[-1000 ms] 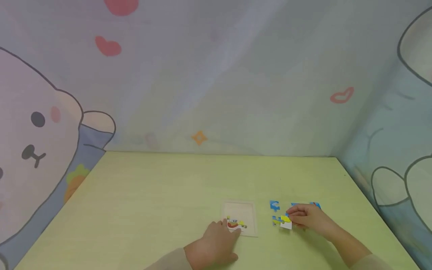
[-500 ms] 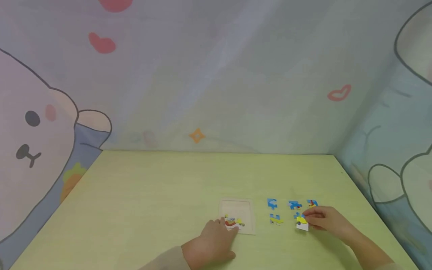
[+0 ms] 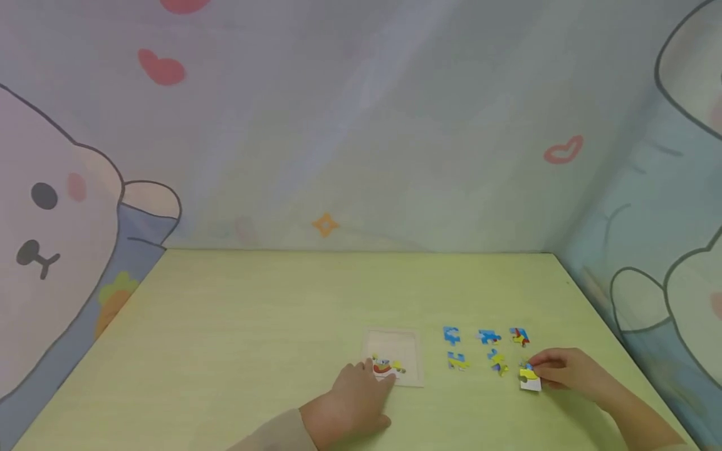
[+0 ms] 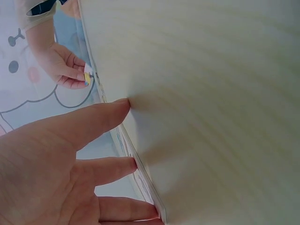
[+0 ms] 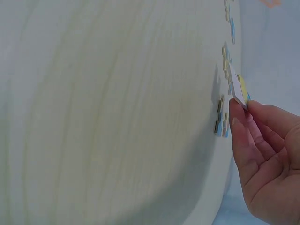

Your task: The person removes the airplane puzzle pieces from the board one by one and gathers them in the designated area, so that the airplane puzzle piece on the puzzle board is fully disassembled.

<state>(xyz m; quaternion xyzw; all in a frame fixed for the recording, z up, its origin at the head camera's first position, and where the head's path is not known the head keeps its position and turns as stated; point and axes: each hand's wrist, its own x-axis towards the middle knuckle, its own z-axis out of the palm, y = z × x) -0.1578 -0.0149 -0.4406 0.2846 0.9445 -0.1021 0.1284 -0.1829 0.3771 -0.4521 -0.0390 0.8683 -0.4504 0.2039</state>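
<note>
My right hand (image 3: 570, 373) pinches a jigsaw puzzle piece (image 3: 530, 381), yellow and white with a bit of blue, between thumb and fingertips. The right wrist view has this piece (image 5: 237, 86) tilted over the table, its pale underside toward the camera. At the square wooden puzzle tray (image 3: 410, 344), my left hand (image 3: 358, 401) rests with fingers stretched out. Its fingertips touch the tray's near left part, as the left wrist view shows along the tray's edge (image 4: 150, 190). Joined pieces (image 3: 383, 368) with a red, yellow and white picture lie in the tray's near left corner, partly covered by the fingers.
Right of the tray, loose puzzle pieces lie in two rows: blue pieces (image 3: 451, 336) farther back, yellow-and-blue ones (image 3: 497, 362) nearer. One back piece (image 3: 519, 337) shows red and yellow. A printed cloth wall (image 3: 361, 156) rises behind the pale table (image 3: 254, 326).
My right hand has moved to the right with the pinched piece, uncovering loose pieces it hid before. The left hand stays on the tray. The head view has shifted slightly.
</note>
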